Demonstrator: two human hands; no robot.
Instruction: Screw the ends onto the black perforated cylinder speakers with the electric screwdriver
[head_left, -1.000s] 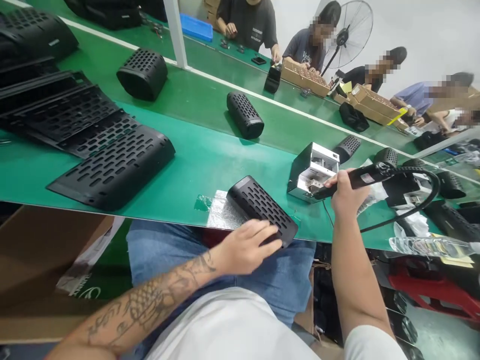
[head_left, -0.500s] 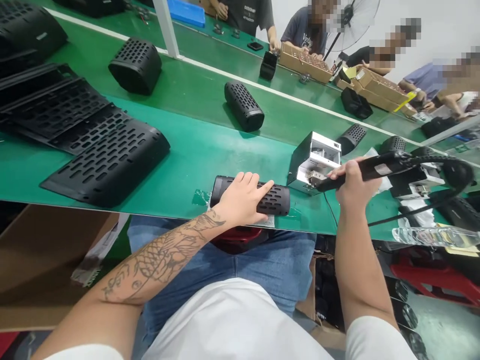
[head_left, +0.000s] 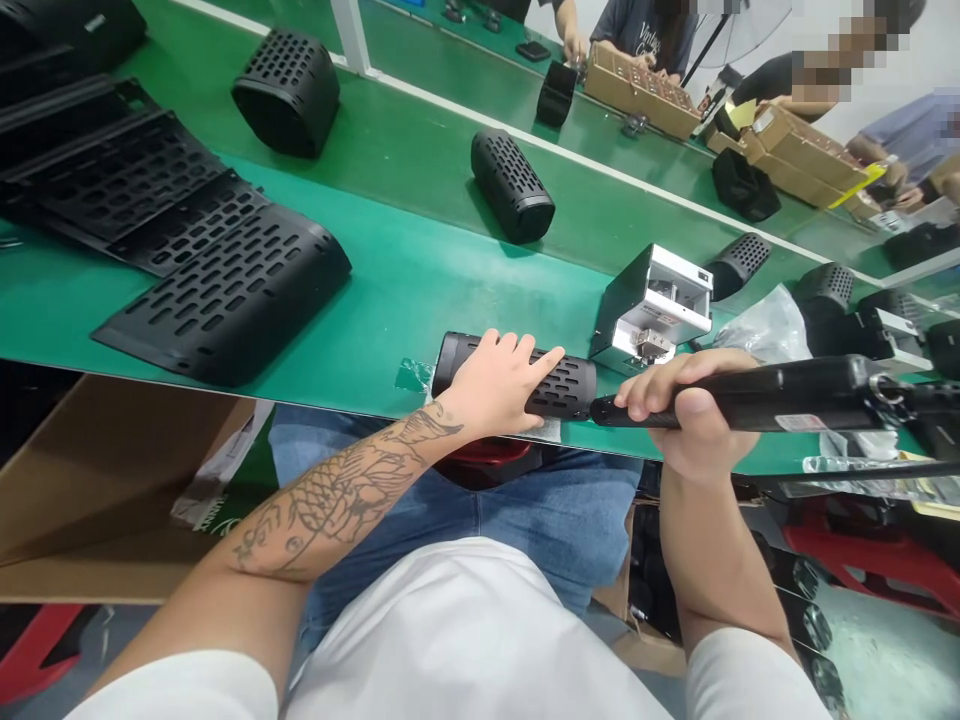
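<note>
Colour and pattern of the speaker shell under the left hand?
Black, with rows of slotted holes: the speaker shell under the left hand, seen in the head view.
</note>
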